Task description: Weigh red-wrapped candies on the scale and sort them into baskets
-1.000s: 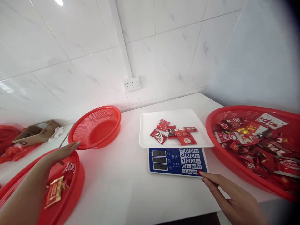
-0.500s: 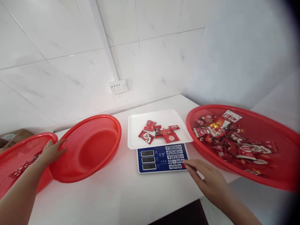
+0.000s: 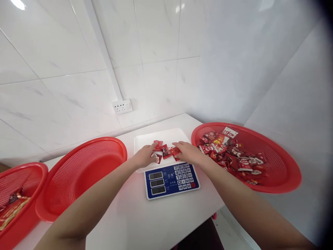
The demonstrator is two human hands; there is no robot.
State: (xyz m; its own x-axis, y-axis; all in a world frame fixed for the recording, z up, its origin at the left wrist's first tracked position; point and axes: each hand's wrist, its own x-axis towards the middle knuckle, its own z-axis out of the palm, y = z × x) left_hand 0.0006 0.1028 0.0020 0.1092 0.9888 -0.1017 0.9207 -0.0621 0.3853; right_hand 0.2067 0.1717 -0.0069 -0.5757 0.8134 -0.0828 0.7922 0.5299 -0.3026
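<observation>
On the white tray [image 3: 143, 140] of a blue-and-white electronic scale [image 3: 169, 182] lie several small red snack packets [image 3: 165, 150]. My left hand [image 3: 144, 157] reaches in from the left, its thumb and fingers apart at the edge of the packets. From the right side comes my right hand [image 3: 189, 152], also with fingers apart, touching or just over the packets nearest to it. Both hands are open and curve around the small pile. My fingers partly cover some packets. The scale's display digits are too blurred to read surely.
A red mesh basket [image 3: 283, 166] full of similar packets stands right of the scale. Left of it is another red basket [image 3: 91, 144] with no packets visible inside. A third red basket [image 3: 31, 170] with packets sits at far left. A socket [image 3: 122, 106] is on the wall.
My left hand has come from the left baskets to the tray. My right hand has moved from the scale's keys up to the packets. The view has shifted.
</observation>
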